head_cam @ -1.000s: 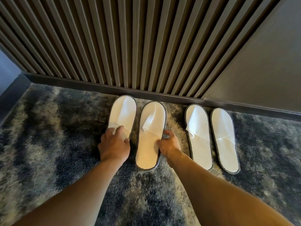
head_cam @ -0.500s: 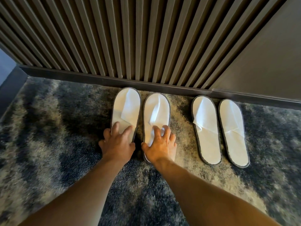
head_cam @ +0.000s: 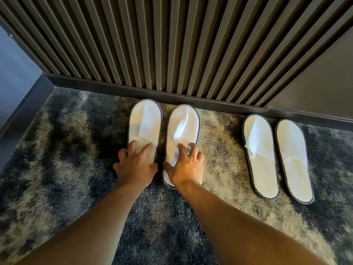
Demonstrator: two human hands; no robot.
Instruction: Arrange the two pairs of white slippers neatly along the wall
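Two pairs of white slippers with dark trim lie toes-to-wall on the carpet. In the left pair, the left slipper (head_cam: 145,121) and the right slipper (head_cam: 183,127) sit close together, toes almost at the baseboard (head_cam: 191,100). My left hand (head_cam: 135,165) spans the heel of the left one, thumb at its right edge. Over the heel half of the right one, my right hand (head_cam: 186,165) has its fingers spread. The right pair, one slipper (head_cam: 259,155) and its mate (head_cam: 292,159), lies untouched, angled slightly.
A brown slatted wall (head_cam: 172,44) rises behind the baseboard, with a plain dark panel (head_cam: 315,83) at the right. A blue-grey side wall (head_cam: 15,73) closes the left corner. The mottled grey carpet (head_cam: 57,150) covers the floor.
My right hand moved from beside the right slipper onto its top. Both slippers of the left pair slid nearer the baseboard and straightened. The right pair stayed put.
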